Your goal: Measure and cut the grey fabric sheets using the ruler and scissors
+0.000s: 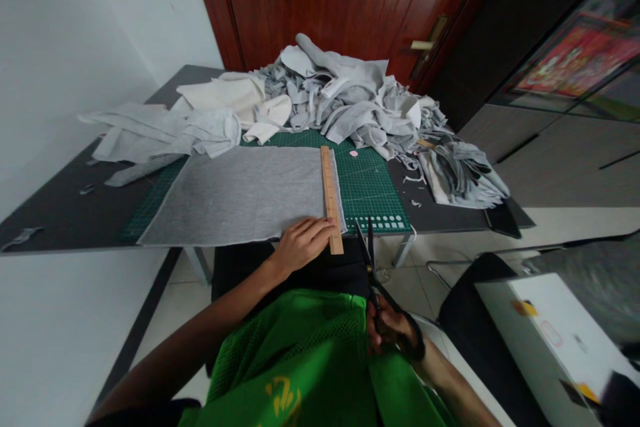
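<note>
The left hand (306, 241) lies over the near end of the wooden ruler (329, 187), its fingers resting on the wood; whether the thumb pinches from below, I can't tell from here. The right hand (387, 327) has its fingers wrapped round the handles of the black scissors (369, 268), whose blades stand apart by the edge of the surface (65, 213). The grey cloth (250, 193) lies flat under the ruler, a narrow strip of it showing on the ruler's right. Held only at that end, which juts past the edge, the ruler could swing askew if the hand leaned unevenly, and a drag might ruck the cloth. The blade tips sit near the left fingers, so a careless sweep could nick one. Farther out, the cloth covers much of the green cutting mat (370, 180), and the heap of scraps (350, 93) hides the mat's far edge. I can't make out the ruler's markings, nor quite what the dark flat object (503, 219) by the folded pile (465, 173) is.
</note>
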